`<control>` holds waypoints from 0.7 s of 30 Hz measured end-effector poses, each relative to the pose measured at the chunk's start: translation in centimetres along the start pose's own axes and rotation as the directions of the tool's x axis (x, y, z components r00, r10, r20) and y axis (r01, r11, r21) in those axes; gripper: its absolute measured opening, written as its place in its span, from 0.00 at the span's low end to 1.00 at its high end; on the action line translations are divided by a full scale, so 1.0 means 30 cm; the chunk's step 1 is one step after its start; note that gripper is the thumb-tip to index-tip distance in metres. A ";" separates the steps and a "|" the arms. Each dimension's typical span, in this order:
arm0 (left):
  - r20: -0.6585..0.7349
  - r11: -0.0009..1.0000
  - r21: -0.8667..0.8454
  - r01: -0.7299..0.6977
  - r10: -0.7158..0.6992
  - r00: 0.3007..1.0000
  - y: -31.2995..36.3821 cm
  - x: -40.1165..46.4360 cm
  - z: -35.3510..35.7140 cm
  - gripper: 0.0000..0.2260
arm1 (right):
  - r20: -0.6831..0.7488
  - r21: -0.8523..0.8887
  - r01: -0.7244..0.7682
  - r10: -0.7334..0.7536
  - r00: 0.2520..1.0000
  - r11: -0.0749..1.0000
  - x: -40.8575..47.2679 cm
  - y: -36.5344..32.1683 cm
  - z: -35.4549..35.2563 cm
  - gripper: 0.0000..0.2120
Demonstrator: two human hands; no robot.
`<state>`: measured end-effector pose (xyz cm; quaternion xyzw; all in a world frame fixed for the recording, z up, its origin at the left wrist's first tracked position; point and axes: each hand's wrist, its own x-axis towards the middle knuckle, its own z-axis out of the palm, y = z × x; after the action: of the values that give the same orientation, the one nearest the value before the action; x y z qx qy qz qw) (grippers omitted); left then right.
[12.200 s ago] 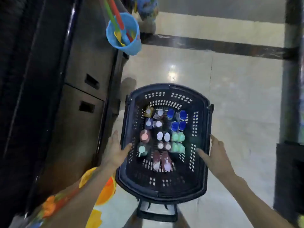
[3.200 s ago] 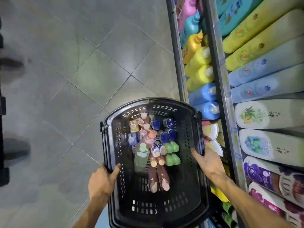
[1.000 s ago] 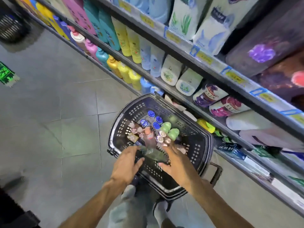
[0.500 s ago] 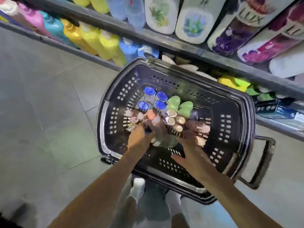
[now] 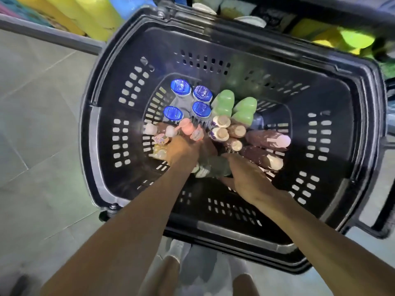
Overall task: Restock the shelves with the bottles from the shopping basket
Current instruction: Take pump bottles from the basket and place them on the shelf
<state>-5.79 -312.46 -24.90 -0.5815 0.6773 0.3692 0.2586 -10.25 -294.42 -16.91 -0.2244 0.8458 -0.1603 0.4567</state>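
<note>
While both arms reach down into the black shopping basket (image 5: 100, 116), the left hand (image 5: 181, 151) is buried among the bottle tops with its fingers curled downward, though what they close on is hidden and cannot be told. The right hand (image 5: 245, 178) lies just beside it, its fingers bent round the side of a dark green bottle (image 5: 213, 167) that lies flat between the two hands. Just beyond the left hand's knuckles stand a pink-capped bottle (image 5: 187, 127) and small pale-capped ones, and farther beyond those are four blue-capped bottles (image 5: 201, 94). Beyond the right hand's fingertips stand white-capped bottles (image 5: 221, 133), with two light green bottles (image 5: 223, 102) past them. To the outer side of the right hand two brown bottles (image 5: 267, 138) lie on their sides with pale caps. Past the basket's far rim, yellow bottles (image 5: 89, 16) sit on the shelf (image 5: 49, 36).
</note>
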 end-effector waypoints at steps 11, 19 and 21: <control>0.042 0.990 -0.142 0.002 0.004 0.999 -0.020 0.026 -0.018 0.27 | 0.158 -0.253 0.182 -0.145 0.977 0.950 0.172 -0.032 0.078 0.37; 0.032 0.981 -0.189 -0.033 0.039 0.999 -0.026 0.014 0.007 0.34 | 0.059 -0.323 0.265 -0.260 0.964 0.909 0.201 0.022 0.178 0.42; 0.034 0.982 -0.187 -0.018 0.025 0.999 -0.023 0.020 0.003 0.33 | 0.057 -0.288 0.255 -0.249 0.967 0.923 0.201 0.044 0.182 0.48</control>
<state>-5.24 -312.79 -25.54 -0.5889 0.6412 0.4444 0.2112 -8.84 -296.84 -24.66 -0.3979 0.8198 -0.0884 0.4022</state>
